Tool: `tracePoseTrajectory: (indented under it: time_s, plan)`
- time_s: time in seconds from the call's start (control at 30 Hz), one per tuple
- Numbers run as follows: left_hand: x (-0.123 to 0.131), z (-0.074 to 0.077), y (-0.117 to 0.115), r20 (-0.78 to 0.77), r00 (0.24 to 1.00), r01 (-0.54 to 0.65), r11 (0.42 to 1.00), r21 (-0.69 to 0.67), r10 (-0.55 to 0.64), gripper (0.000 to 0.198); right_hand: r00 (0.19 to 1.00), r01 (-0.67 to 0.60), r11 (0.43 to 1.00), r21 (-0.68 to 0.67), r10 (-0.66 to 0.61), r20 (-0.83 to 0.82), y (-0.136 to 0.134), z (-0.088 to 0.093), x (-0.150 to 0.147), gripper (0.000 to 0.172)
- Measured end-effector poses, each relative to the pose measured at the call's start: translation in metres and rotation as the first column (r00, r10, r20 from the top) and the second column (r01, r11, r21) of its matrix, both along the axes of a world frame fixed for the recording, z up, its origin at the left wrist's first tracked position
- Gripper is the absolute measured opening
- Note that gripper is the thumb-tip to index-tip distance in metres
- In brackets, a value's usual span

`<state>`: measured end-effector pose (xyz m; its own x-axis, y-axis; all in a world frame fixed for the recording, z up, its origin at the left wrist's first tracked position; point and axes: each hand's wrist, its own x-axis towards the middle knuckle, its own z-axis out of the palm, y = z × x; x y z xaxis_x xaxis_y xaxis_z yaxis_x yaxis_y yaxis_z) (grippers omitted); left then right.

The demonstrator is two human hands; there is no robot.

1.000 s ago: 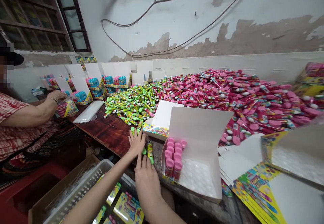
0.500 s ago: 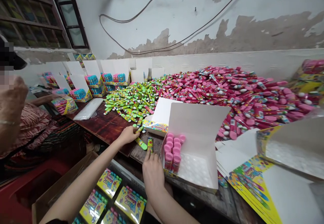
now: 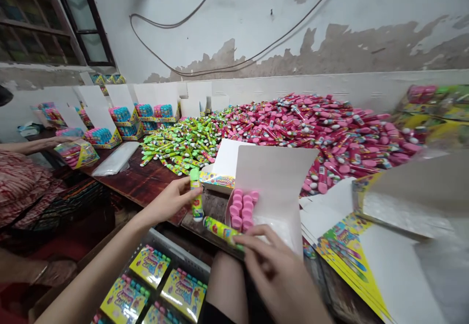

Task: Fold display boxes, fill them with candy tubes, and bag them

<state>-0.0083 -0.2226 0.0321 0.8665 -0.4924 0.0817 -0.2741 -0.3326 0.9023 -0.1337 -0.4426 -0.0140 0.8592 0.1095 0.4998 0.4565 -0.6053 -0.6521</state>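
Observation:
My left hand (image 3: 174, 198) pinches a green candy tube (image 3: 197, 199), held nearly upright with its green cap on top. My right hand (image 3: 274, 265), partly smeared by motion, has its fingertips closed on the right end of another green candy tube (image 3: 219, 228), which lies slantwise at the table's front edge. Just beyond the right hand stands an open display box (image 3: 273, 167) with a tall white back flap. Several pink-capped tubes (image 3: 242, 206) stand upright in its left part, and a white dimpled insert (image 3: 278, 231) shows to their right, partly hidden by my hand.
Behind lie a heap of green tubes (image 3: 179, 143) and a bigger heap of pink tubes (image 3: 293, 123). Flat printed cartons (image 3: 346, 246) cover the right side. Below left, a grey crate (image 3: 176, 246) holds packed candy boxes (image 3: 150, 265). A co-worker's arm (image 3: 32, 145) reaches in at the left.
My left hand has lifted a green tube and turned it upright. My right hand has moved right, with its tube now tipped slantwise. The view has shifted slightly right.

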Motion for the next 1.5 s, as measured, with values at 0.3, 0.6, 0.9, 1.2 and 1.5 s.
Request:
tracePoseTrajectory:
  time_s: [0.3, 0.6, 0.9, 1.2, 1.5]
  plan:
    - [-0.019, 0.019, -0.112, 0.356, 0.849, 0.305, 0.912, 0.275, -0.391, 0.024, 0.976, 0.184, 0.982, 0.033, -0.179, -0.122, -0.103, 0.043, 0.009, 0.026]
    - [-0.016, -0.002, -0.130, 0.407, 0.580, 0.109, 0.562, 0.820, -0.706, 0.035, 0.986, 0.036, 0.993, -0.108, -0.053, -0.160, -0.087, 0.013, 0.028, 0.021]
    - [-0.019, -0.015, -0.132, 0.442, 0.565, 0.073, 0.576, 0.814, -0.696, 0.030, 0.980, 0.038, 0.980, -0.194, -0.074, -0.182, -0.076, 0.009, 0.025, 0.020]
    - [-0.022, -0.023, -0.130, 0.496, 0.553, 0.043, 0.617, 0.786, -0.670, 0.034, 0.985, 0.023, 0.982, -0.190, -0.054, -0.162, -0.075, 0.000, 0.022, 0.020]
    - [0.034, -0.021, 0.004, 0.539, 0.819, -0.521, 0.652, 0.551, 0.198, 0.038, 0.974, -0.050, 0.974, -0.219, 0.096, 0.203, 0.031, -0.011, 0.013, 0.035]
